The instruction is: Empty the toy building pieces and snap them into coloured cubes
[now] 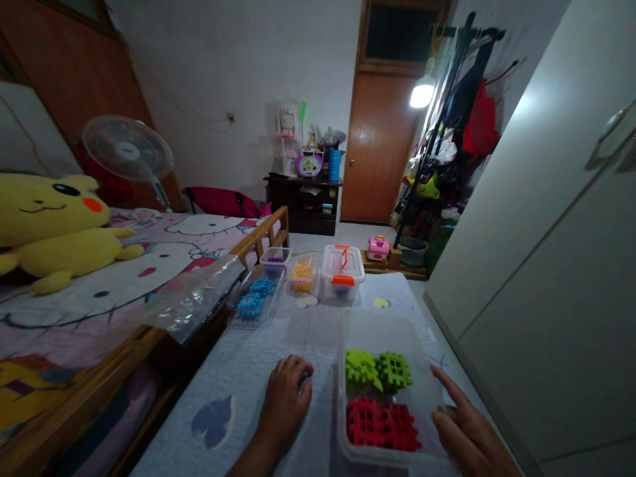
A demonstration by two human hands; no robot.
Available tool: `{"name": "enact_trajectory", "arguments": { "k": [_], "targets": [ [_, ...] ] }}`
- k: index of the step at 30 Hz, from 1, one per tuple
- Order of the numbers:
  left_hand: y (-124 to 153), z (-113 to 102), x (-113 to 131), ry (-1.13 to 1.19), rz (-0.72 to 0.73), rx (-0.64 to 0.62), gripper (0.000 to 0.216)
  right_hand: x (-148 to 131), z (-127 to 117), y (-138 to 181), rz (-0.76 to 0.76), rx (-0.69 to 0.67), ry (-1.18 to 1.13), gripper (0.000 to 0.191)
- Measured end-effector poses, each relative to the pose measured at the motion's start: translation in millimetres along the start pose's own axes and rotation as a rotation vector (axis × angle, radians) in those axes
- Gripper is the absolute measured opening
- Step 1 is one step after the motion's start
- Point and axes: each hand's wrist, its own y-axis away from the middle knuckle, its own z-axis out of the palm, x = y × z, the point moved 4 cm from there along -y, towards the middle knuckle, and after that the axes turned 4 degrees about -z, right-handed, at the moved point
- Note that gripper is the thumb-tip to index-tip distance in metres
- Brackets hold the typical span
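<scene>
A clear plastic container (382, 328) sits on the grey mat in front of me, with two green waffle blocks (377, 370) and red waffle blocks (381, 424) inside. My left hand (285, 397) rests on the mat just left of the container, fingers curled down against the cloth, and what lies under them is hidden. My right hand (464, 424) lies against the container's right side, its fingers stretched out and apart.
Further ahead stand a tray of blue blocks (254, 298), a tub of purple blocks (275, 260), a tub of orange blocks (303, 271) and a lidded box with orange clips (342, 270). A wooden bed (149, 344) with a plastic bag (196, 301) lies left; a cupboard (546, 252) stands right.
</scene>
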Motion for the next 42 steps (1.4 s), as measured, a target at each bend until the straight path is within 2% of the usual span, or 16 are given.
{"name": "enact_trajectory", "arguments": {
  "k": [6,14,20,31,38,42],
  "targets": [
    [-0.1,-1.7,1.9,0.012,-0.001,-0.004,0.017,-1.2,-32.3,-32.0,0.012,0.068,-0.11,0.086],
    [0.0,-2.2,0.9,0.024,-0.008,-0.007,0.017,2.9,-56.2,-109.3,0.018,0.146,-0.141,0.087],
    [0.7,-2.0,-1.3,0.049,-0.008,0.018,0.016,11.2,-70.7,-166.5,-0.06,0.234,-0.095,0.087],
    [0.5,-0.1,-3.5,0.071,-0.021,0.009,0.016,4.9,-70.5,-231.7,-0.101,0.262,-0.091,0.071],
    [0.0,2.5,-7.6,0.068,-0.024,0.029,0.017,0.9,-65.0,-258.2,-0.119,0.222,-0.124,0.063],
    [-0.6,1.9,-6.0,0.061,-0.037,0.009,0.017,-0.2,-68.4,-265.9,-0.103,0.261,-0.133,0.055]
  ]
}}
